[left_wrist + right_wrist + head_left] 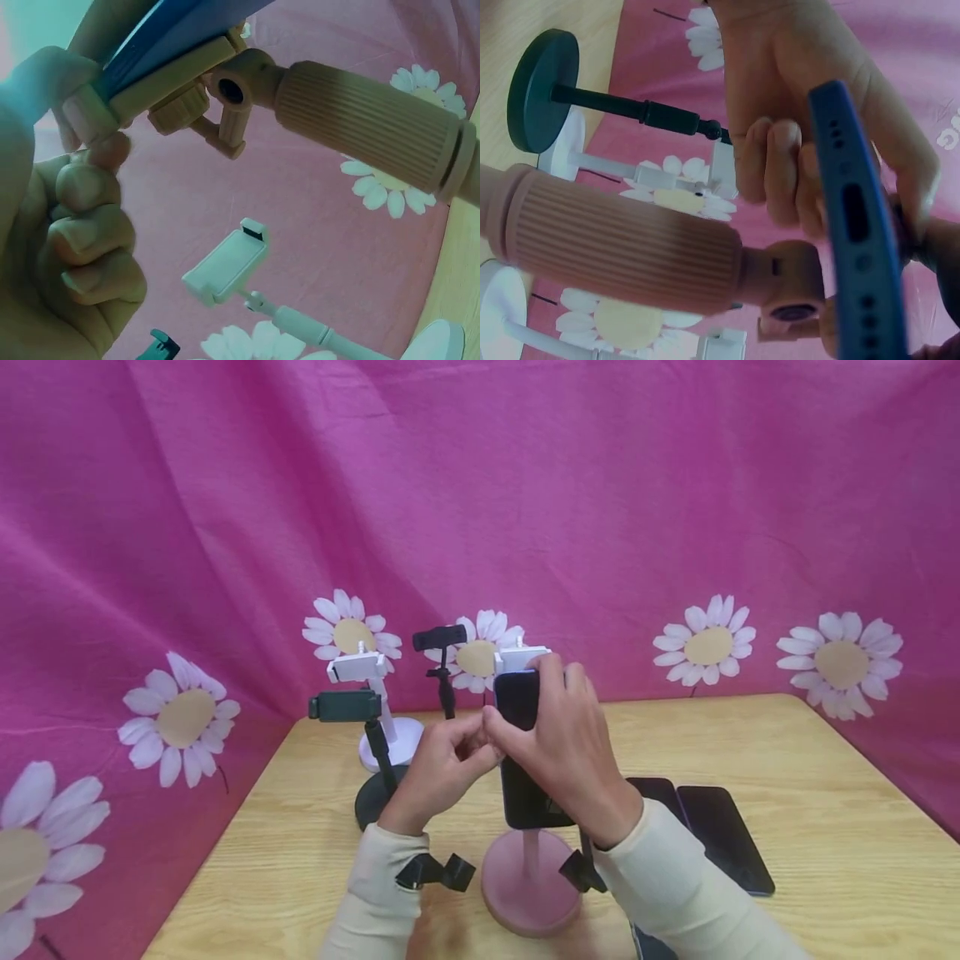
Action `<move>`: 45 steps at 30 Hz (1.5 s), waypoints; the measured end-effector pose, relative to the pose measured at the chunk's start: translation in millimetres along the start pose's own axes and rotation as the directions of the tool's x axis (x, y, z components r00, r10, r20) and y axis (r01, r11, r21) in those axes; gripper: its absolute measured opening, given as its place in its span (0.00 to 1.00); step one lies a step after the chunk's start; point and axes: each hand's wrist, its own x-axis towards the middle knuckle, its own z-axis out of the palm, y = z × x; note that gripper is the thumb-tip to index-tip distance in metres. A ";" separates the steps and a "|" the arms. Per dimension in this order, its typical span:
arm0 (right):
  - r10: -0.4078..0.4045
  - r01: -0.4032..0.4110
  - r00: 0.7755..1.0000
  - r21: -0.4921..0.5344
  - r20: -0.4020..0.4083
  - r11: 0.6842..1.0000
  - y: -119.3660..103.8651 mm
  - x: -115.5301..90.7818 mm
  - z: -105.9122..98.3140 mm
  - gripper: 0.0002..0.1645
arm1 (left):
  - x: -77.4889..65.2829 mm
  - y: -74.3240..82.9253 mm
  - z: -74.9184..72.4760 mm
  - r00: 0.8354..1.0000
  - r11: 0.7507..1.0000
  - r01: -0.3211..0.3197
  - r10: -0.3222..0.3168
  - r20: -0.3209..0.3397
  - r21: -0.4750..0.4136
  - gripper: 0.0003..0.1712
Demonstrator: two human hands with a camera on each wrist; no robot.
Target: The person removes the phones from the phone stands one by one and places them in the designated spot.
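Observation:
A phone [525,797] with a dark screen and blue sides [176,37] stands upright in the clamp [180,71] of a pink phone stand [528,893]. My right hand [573,743] grips the phone, its fingers over the upper right edge and its thumb across the screen to the left side. At that left side my left hand [442,768] pinches the end of the clamp between thumb and curled index finger. The left wrist view shows its other fingers folded. In the right wrist view the phone's port end [855,217] is beside the stand's ribbed pole [630,236].
To the left stand a dark green phone stand [345,706] and a white one [356,668]. A black stand [442,637] and another white stand [521,656] are farther back. Dark phones [723,835] lie on the wooden table [840,860] at right. A pink flowered cloth [600,510] hangs behind.

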 end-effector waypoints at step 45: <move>0.007 -0.077 0.953 0.219 0.303 0.973 5.2 6.0 -59.6 0.28 | -0.9 5.9 -3.3 0.998 0.991 -0.047 0.043 0.038 0.122 0.11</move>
